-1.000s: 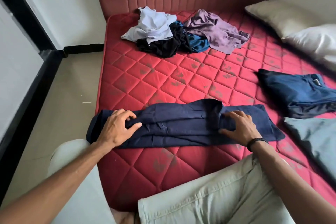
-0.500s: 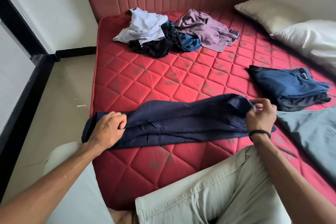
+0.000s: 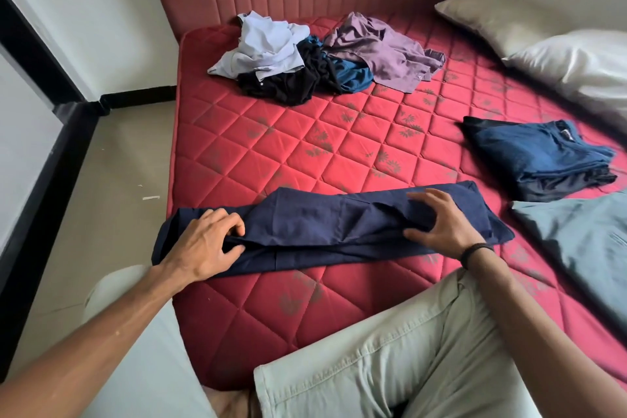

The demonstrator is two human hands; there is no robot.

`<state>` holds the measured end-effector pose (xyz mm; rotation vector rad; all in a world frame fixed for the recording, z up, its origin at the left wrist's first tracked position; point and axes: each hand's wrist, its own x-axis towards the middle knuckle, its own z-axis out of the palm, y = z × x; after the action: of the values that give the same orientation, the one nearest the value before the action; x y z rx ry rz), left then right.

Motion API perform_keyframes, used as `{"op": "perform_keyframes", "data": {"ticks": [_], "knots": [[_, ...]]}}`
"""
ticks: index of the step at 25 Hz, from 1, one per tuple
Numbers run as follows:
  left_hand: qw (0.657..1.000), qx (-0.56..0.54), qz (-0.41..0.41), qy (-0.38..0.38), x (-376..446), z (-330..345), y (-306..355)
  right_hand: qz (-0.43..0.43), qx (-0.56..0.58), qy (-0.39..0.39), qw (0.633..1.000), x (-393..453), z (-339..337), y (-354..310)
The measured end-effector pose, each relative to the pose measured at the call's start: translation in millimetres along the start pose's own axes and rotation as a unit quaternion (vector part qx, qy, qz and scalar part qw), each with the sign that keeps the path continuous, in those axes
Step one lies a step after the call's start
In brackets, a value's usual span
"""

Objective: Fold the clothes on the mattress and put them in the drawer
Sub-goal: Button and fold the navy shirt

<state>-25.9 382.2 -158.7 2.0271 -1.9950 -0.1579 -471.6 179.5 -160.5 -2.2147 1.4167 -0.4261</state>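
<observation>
My left hand point(image 3: 203, 248) lies on the left end of the navy garment point(image 3: 325, 231), close to the mattress's point(image 3: 305, 153) left edge, its fingers point(image 3: 234, 227) curled and pinching a ridge of the cloth against my thumb. The garment runs as a long folded strip across the near part of the mattress, from the left edge toward the right. My right hand point(image 3: 444, 224) rests on its right end with fingers spread flat, pressing the fabric down and gripping nothing; a dark band point(image 3: 475, 251) circles that wrist. Toward the far edge by the headboard, a loose pile of clothes point(image 3: 322, 58) sits unfolded: pale blue, black, teal and mauve pieces tangled together. Near the right edge a folded blue stack point(image 3: 539, 156) lies apart from my strip, and a grey-green garment point(image 3: 583, 241) spreads just beside it, nearer to me. Two pillows point(image 3: 543, 37) lie at the far right corner.
</observation>
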Motion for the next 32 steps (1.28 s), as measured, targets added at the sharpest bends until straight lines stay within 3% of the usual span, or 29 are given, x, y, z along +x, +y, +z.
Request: {"op": "perform_keyframes", "data": {"ticks": [2, 6, 8, 10, 12, 14, 18, 23, 26, 32], "knots": [[1.0, 0.016, 0.013, 0.006, -1, 0, 0, -0.035, -0.064, 0.01, 0.997, -1, 7, 1], [0.998, 0.026, -0.004, 0.062, 0, -6, -3, -0.084, -0.066, 0.22, 0.97, -2, -19, -9], [0.998, 0.026, 0.003, 0.061, 1, -5, -3, -0.072, -0.05, 0.271, 0.959, -5, -23, -7], [0.999, 0.025, 0.017, 0.02, -1, -5, -1, -0.018, -0.086, 0.219, 0.972, 0, -18, 1], [0.999, 0.016, 0.019, -0.039, -6, -3, 2, 0.145, -0.111, 0.14, 0.973, 3, -14, 14], [0.999, -0.024, -0.019, -0.043, -9, -2, 8, 0.258, -0.07, 0.134, 0.954, 4, -18, 18], [0.984, -0.097, -0.12, 0.087, 11, 6, 8, 0.215, 0.013, 0.198, 0.956, 12, -14, 12], [0.955, -0.153, -0.252, 0.032, 47, 22, 34, 0.251, -0.007, 0.097, 0.963, 30, 2, 25], [0.963, -0.108, -0.244, 0.035, 50, 31, 42, 0.251, -0.005, 0.11, 0.962, 40, 3, 35], [0.977, -0.056, -0.15, 0.143, 4, 51, 34, 0.288, -0.024, 0.133, 0.948, 47, -3, 40]]}}
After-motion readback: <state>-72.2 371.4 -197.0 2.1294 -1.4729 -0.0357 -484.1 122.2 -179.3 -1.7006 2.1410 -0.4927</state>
